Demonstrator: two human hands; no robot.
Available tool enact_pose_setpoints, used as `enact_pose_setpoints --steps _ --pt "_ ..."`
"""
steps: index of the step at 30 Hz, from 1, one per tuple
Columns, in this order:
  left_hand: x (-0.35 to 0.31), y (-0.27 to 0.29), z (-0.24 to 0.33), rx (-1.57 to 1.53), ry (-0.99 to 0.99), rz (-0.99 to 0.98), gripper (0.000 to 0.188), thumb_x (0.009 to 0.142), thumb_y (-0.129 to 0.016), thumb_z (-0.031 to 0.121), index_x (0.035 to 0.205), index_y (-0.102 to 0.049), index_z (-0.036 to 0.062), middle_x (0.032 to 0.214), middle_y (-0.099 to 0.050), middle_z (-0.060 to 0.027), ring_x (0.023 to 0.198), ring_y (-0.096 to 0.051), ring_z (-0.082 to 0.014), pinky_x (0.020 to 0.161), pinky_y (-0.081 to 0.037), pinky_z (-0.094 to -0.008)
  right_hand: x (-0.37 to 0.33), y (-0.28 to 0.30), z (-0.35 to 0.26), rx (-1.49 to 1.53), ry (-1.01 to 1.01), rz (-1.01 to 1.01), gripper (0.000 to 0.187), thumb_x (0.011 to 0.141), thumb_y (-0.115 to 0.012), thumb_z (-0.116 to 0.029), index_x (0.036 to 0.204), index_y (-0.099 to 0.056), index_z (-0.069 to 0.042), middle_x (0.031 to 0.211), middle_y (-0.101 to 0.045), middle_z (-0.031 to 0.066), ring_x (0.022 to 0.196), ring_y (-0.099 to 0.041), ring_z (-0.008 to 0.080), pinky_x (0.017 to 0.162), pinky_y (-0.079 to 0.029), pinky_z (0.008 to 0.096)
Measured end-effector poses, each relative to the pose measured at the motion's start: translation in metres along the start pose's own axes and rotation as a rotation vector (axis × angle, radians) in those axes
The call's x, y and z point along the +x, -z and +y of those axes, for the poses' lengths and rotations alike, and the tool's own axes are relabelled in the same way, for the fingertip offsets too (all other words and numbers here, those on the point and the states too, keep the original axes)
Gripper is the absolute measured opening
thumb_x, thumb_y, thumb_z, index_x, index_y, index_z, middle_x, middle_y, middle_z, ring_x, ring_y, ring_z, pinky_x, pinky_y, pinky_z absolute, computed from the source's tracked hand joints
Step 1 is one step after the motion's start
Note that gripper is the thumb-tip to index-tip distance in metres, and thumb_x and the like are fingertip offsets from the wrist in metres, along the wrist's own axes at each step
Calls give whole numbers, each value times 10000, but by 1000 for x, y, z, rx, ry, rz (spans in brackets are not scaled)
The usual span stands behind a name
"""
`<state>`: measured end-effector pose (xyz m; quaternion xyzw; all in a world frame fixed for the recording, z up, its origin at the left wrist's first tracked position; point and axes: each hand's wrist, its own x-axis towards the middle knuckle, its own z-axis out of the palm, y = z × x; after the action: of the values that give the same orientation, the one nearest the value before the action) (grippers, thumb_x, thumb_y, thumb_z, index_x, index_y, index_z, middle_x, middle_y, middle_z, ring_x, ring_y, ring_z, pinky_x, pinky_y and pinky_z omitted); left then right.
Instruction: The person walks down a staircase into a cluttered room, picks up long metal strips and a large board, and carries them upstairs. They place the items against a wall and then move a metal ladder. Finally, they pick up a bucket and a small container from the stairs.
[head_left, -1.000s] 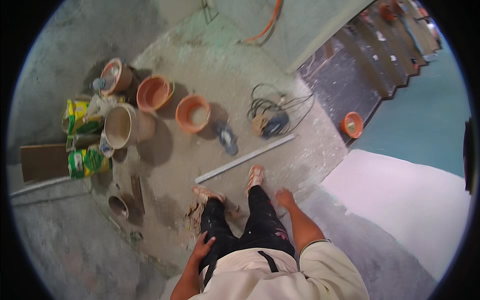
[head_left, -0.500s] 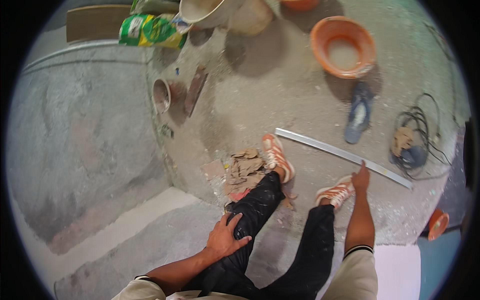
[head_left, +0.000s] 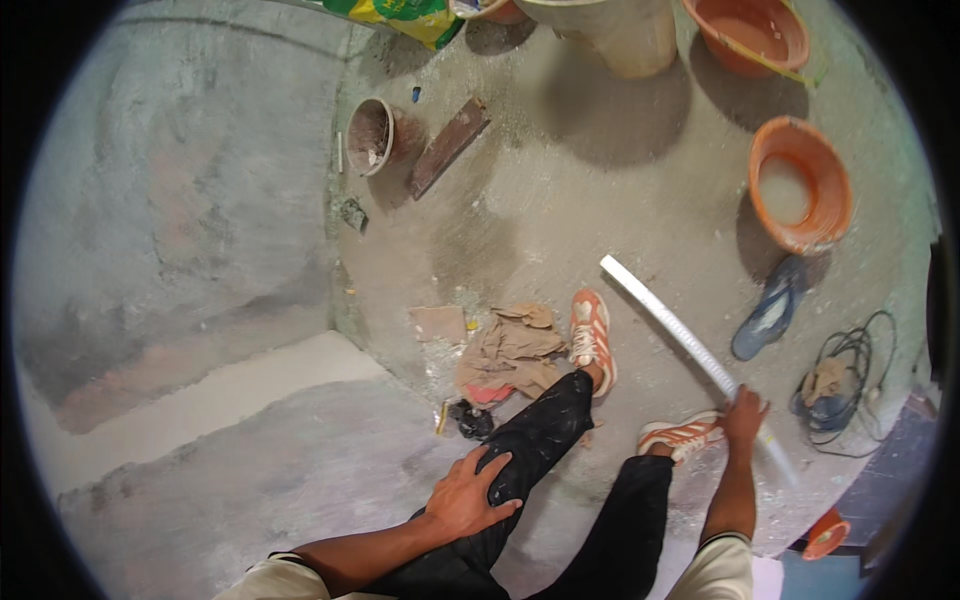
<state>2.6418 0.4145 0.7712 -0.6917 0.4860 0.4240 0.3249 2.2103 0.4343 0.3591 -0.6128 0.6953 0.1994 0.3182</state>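
A long silver aluminium straightedge [head_left: 668, 322] slants over the floor in front of my feet. My right hand [head_left: 742, 418] is closed around it toward its near right end. Beyond the hand, that end is smeared by motion. My left hand [head_left: 470, 494] lies with fingers spread on my left knee, against the black trousers [head_left: 540, 428], and holds nothing. My orange-and-white left shoe [head_left: 592, 335] stands left of the bar; the right shoe [head_left: 682, 436] is beside my right hand.
Crumpled brown paper [head_left: 512, 352] lies left of my shoe. Ahead are a small bucket [head_left: 372, 138], a brown board [head_left: 448, 148], and an orange basin [head_left: 800, 185]. A blue slipper [head_left: 770, 308] and coiled cable [head_left: 845, 375] lie right. A grey wall [head_left: 180, 220] rises left.
My right hand has gone from a pointing finger touching the straightedge to a grip around it. The bar has swung to a steeper slant. The view has shifted; my left hand stays on the knee.
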Motion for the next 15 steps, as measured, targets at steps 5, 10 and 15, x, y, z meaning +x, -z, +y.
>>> enact_pose_setpoints --steps 5,10,15 --pt "2 6 -25 -123 -32 4 846 850 -751 604 1534 -478 187 1546 -408 -239 1384 -464 -468 1089 -456 -567 -75 48 -41 272 116 167 458 1023 -587 -255 1369 -525 39 1292 -599 291 1194 -570 472 1069 -432 543" --pt "4 22 -57 -285 -27 -31 833 862 -725 597 1542 -472 188 1536 -441 -211 1374 -478 -457 1105 -444 -548 -134 149 -100 368 17 -20 408 1109 -431 -343 1131 -591 32 1010 -688 333 961 -669 521 796 -521 581" --pt "10 29 -98 -552 -39 2 782 879 -703 587 1515 -506 177 1493 -516 -200 1360 -523 -414 1104 -452 -509 -148 264 -166 353 1 -146 420 1071 -530 -402 1091 -564 16 800 -704 239 682 -710 387 623 -558 500"
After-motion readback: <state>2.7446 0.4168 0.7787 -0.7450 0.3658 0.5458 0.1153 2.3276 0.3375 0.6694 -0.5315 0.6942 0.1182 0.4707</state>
